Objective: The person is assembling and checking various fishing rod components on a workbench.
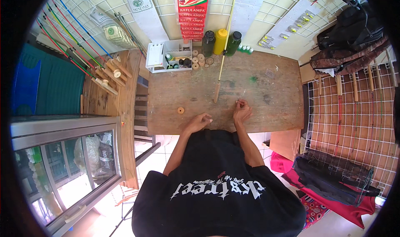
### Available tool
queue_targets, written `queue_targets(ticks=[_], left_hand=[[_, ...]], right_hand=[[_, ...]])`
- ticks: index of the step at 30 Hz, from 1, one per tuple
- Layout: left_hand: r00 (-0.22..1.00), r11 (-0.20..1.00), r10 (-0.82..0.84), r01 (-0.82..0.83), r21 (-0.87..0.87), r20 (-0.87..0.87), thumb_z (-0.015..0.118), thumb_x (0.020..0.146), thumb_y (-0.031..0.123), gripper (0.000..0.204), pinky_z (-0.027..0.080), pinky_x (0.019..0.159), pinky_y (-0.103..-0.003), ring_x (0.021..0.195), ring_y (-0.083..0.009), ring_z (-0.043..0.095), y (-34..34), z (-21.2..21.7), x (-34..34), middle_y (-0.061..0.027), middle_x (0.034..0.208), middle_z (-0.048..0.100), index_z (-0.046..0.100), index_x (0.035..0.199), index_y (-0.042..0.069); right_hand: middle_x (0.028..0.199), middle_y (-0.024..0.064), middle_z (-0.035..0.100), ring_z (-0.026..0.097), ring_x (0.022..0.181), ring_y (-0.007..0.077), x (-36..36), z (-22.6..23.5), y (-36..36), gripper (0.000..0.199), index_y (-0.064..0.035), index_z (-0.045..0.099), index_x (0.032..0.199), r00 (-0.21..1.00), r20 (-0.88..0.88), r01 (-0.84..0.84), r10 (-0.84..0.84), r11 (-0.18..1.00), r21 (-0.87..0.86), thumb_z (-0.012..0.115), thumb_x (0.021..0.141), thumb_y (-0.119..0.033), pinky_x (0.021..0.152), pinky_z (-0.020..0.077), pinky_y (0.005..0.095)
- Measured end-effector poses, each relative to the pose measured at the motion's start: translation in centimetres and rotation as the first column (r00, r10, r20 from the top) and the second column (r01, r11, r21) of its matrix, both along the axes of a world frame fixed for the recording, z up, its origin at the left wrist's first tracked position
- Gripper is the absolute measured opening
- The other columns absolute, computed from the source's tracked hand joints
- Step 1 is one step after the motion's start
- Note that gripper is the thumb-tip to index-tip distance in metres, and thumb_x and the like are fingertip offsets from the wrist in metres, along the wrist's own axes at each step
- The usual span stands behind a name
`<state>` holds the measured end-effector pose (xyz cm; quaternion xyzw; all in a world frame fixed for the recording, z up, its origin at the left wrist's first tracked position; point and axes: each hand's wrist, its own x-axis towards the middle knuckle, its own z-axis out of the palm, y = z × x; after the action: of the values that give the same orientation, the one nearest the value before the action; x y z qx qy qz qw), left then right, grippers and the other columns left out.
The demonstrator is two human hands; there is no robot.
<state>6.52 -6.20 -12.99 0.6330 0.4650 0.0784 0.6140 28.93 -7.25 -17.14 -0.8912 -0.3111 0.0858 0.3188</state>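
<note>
Workbench (271, 112), plain wood, taken as landmark; entries run left to right.

Cork ring (181, 110): lies flat on the bench near its front edge, left of both hands, apart from them.

Left hand (201, 121): rests at the bench's front edge, fingers curled loosely inward; whether anything is in it cannot be told.

Rod with wooden handle (217, 91): lies along the bench from the rear wall toward the middle, handle end just behind the hands, touching neither.

Right hand (241, 110): on the bench right of the left hand, fingertips pinched together; anything held is too small to tell.

Open room: bare wood right of the right hand, out to the bench's right edge.

White tray (155, 64): rear left corner of the bench, holds small bottles and spools. Three bottles (221, 41), dark, yellow, dark, stand upright at the rear edge.
</note>
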Motion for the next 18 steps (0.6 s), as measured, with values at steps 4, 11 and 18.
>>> queue_targets(ticks=[4, 11, 18], left_hand=[[0.999, 0.999, -0.021, 0.020, 0.035, 0.026, 0.059, 0.088, 0.036, 0.041, 0.046, 0.085, -0.035, 0.096, -0.0240, 0.061, 0.7, -0.1, 0.5, -0.0142, 0.101, 0.066, 0.058, 0.115, 0.005], [0.997, 0.998, 0.016, -0.020, 0.064, 0.069, 0.059, 0.089, 0.035, 0.039, 0.047, 0.084, -0.035, 0.095, -0.0232, 0.061, 1.4, 0.3, 0.7, -0.0138, 0.099, 0.066, 0.058, 0.114, 0.005], [0.997, 0.999, 0.031, -0.033, 0.031, 0.066, 0.061, 0.089, 0.036, 0.039, 0.046, 0.081, -0.032, 0.089, -0.0190, 0.058, 1.0, -1.8, 0.2, -0.0109, 0.099, 0.064, 0.058, 0.115, 0.007]], right_hand=[[0.077, 0.0037, 0.068, 0.057, 0.085, 0.0259, 0.7, -1.2, -0.5, 0.012, -0.0140, 0.066, 0.090, 0.984, 0.113, -0.144, 0.141, 0.990, 0.015, 0.067, 0.079, -0.019, 0.080, 0.0347, 0.0395], [0.074, 0.0028, 0.066, 0.058, 0.069, 0.0171, 3.3, -2.9, -0.6, 0.010, -0.0100, 0.063, 0.092, 0.966, -0.052, -0.235, 0.252, 0.947, 0.219, 0.065, 0.082, -0.013, 0.065, 0.0408, 0.0320], [0.079, 0.0039, 0.067, 0.056, 0.064, 0.0103, 6.2, -2.0, -0.7, 0.015, -0.0055, 0.066, 0.091, 0.964, -0.195, -0.084, 0.183, 0.901, 0.426, 0.070, 0.079, -0.013, 0.059, 0.0443, 0.0262]])
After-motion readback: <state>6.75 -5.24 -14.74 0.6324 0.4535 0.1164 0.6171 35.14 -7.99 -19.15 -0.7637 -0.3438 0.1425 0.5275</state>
